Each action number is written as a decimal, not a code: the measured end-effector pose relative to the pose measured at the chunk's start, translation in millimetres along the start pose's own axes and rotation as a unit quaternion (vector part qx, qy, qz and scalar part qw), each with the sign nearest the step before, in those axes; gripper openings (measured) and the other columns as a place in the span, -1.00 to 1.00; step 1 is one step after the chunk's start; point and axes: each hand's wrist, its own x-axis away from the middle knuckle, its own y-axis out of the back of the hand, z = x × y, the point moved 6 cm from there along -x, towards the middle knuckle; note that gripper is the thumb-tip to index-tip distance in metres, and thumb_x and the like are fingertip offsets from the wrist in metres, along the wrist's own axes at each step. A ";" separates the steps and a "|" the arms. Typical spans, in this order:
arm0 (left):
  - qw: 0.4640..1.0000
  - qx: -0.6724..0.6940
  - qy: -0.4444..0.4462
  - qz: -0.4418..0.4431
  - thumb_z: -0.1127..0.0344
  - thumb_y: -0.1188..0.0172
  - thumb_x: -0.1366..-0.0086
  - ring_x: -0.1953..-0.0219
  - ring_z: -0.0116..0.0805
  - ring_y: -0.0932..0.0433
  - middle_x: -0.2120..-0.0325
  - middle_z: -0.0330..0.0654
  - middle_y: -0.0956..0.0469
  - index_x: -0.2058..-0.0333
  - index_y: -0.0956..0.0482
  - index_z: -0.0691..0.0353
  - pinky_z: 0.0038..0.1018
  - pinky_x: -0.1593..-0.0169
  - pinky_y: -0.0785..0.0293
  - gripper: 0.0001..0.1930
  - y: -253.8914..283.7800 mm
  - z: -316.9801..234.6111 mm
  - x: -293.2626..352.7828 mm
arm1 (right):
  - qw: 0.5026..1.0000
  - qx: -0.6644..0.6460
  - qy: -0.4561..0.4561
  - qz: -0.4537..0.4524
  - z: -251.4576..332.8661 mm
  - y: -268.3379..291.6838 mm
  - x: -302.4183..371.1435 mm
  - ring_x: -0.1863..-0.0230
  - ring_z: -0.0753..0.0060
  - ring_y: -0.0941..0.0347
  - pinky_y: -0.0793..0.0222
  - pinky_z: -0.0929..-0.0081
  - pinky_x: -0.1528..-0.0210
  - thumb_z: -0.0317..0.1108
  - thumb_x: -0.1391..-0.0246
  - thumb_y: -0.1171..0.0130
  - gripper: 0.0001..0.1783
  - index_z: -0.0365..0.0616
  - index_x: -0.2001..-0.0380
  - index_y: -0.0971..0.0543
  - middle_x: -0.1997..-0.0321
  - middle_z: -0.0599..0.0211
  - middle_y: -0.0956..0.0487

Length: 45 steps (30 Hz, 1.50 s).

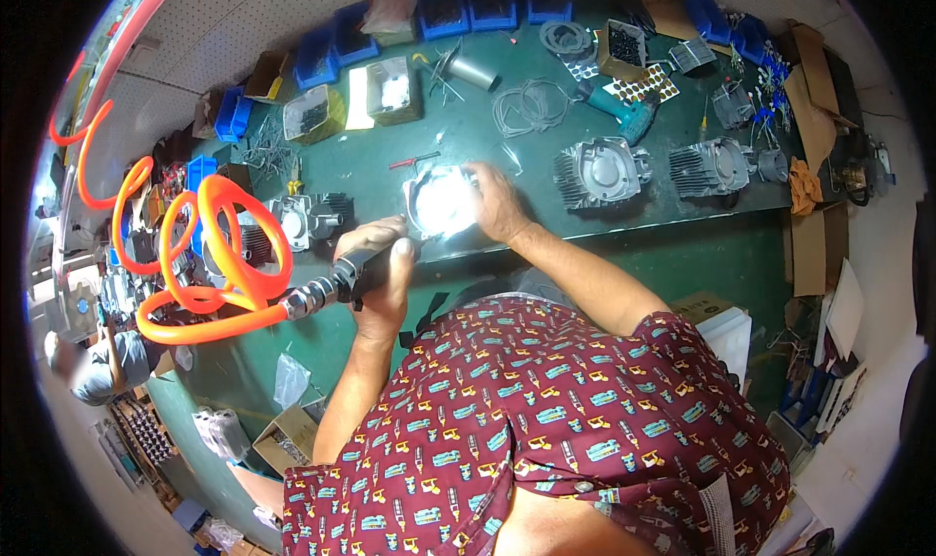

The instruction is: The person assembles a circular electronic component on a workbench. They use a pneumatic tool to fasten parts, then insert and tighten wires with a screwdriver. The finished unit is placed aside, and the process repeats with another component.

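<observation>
The patterned shirt fills the lower frame, closest to the lens, and both forearms rise from it to the counter. At far left a coiled orange hose loops down into a metal coupling on the air tool, which the left hand holds with its grip wrapped tight around the dark body, nose aimed right toward the casting. That casting, a round metal housing glaring white under the light, sits at the counter's near edge, and the right hand rests on its right rim, fingers curled over it to steady it; whether they clasp it fully I cannot tell. Judging by this, the work on this piece looks to be in the middle: the tool is at the casting but its tip is hidden by the glare, so no finished fastening shows. To the right stand two more finned castings, apparently waiting. Left of the hands sit other finned parts. Behind lie a red screwdriver, loose gaskets, a teal drill, and blue bins along the back. Nothing blocks the casting, though the hose crowds the left side.
</observation>
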 end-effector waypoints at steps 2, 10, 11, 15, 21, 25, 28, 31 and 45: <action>1.000 0.014 -0.020 -0.010 0.59 -0.25 -0.24 0.08 -0.18 -0.59 0.21 -0.06 -0.56 0.11 -0.37 0.29 -0.12 -0.16 -0.51 -0.71 -1.0 1.5 4.2 | 1.000 -0.003 0.001 -0.003 -0.1 1.1 0.0 -0.07 -0.19 -0.44 -0.32 0.04 -0.17 -0.26 -0.20 -0.10 -0.58 -0.23 -0.07 -0.42 -0.03 -0.12 -0.53; 0.999 0.026 -0.019 -0.040 0.61 -0.23 -0.25 0.06 -0.16 -0.58 0.21 -0.06 -0.54 0.09 -0.36 0.30 -0.07 -0.20 -0.47 -0.70 -2.8 1.5 9.6 | 1.000 -0.001 -0.010 0.001 0.1 2.8 0.9 -0.10 -0.19 -0.42 -0.29 0.02 -0.20 -0.33 -0.17 -0.08 -0.58 -0.23 -0.08 -0.41 -0.04 -0.13 -0.53; 0.999 0.027 -0.019 -0.043 0.61 -0.23 -0.26 0.06 -0.16 -0.58 0.21 -0.06 -0.54 0.09 -0.36 0.30 -0.07 -0.20 -0.47 -0.70 -3.7 1.6 9.3 | 1.000 -0.005 -0.012 0.002 -2.4 3.3 1.1 -0.09 -0.19 -0.42 -0.29 0.02 -0.19 -0.33 -0.17 -0.08 -0.58 -0.23 -0.08 -0.41 -0.04 -0.12 -0.53; 0.998 0.033 -0.024 -0.046 0.63 -0.22 -0.26 0.05 -0.16 -0.58 0.20 -0.07 -0.54 0.08 -0.36 0.30 -0.09 -0.20 -0.47 -0.69 -0.4 3.9 11.9 | 1.000 -0.003 -0.017 0.005 2.7 2.6 0.3 -0.09 -0.18 -0.42 -0.29 0.02 -0.19 -0.32 -0.18 -0.07 -0.59 -0.23 -0.08 -0.42 -0.03 -0.12 -0.53; 1.000 -0.021 -0.009 -0.009 0.63 -0.26 -0.23 0.05 -0.21 -0.60 0.19 -0.06 -0.60 0.12 -0.43 0.29 -0.22 -0.16 -0.49 -0.72 -8.5 -5.1 4.9 | 1.000 0.000 -0.009 0.002 2.3 3.7 1.2 -0.10 -0.18 -0.42 -0.29 0.03 -0.19 -0.31 -0.19 -0.06 -0.58 -0.24 -0.08 -0.42 -0.04 -0.10 -0.53; 0.991 -0.009 0.083 0.107 0.63 -0.25 -0.25 -0.04 -0.23 -0.57 0.09 -0.03 -0.59 0.08 -0.43 0.25 -0.25 -0.20 -0.47 -0.69 -24.9 -3.0 -2.0 | 1.000 0.004 0.010 -0.004 3.0 2.4 -0.7 -0.12 -0.15 -0.41 -0.28 0.03 -0.19 -0.30 -0.20 -0.02 -0.58 -0.24 -0.09 -0.42 -0.07 -0.08 -0.52; 0.986 -0.011 0.071 0.151 0.63 -0.27 -0.25 -0.01 -0.24 -0.57 0.13 -0.04 -0.60 0.13 -0.43 0.27 -0.17 -0.22 -0.46 -0.73 -32.2 3.2 -3.3 | 1.000 0.007 -0.013 0.007 1.6 -0.6 -0.6 -0.13 -0.14 -0.41 -0.28 0.02 -0.19 -0.29 -0.20 -0.01 -0.58 -0.23 -0.10 -0.41 -0.09 -0.06 -0.51; 0.995 0.016 0.030 0.089 0.69 -0.29 -0.14 0.17 -0.39 -0.62 0.22 -0.11 -0.66 0.23 -0.50 0.25 -0.38 -0.02 -0.54 -0.73 -32.1 15.6 -6.0 | 1.000 0.026 -0.006 -0.010 0.0 -2.1 0.7 -0.13 -0.12 -0.41 -0.28 0.02 -0.19 -0.29 -0.21 0.01 -0.59 -0.20 -0.09 -0.40 -0.08 -0.03 -0.51; 0.991 0.000 0.047 0.124 0.62 -0.21 -0.27 0.17 -0.32 -0.53 0.31 -0.16 -0.51 0.20 -0.36 0.19 0.01 -0.30 -0.35 -0.75 -32.2 14.5 -9.2 | 1.000 0.018 0.002 -0.023 -2.5 -2.8 0.8 -0.13 -0.11 -0.41 -0.29 0.03 -0.19 -0.28 -0.20 -0.01 -0.59 -0.21 -0.08 -0.42 -0.06 -0.02 -0.53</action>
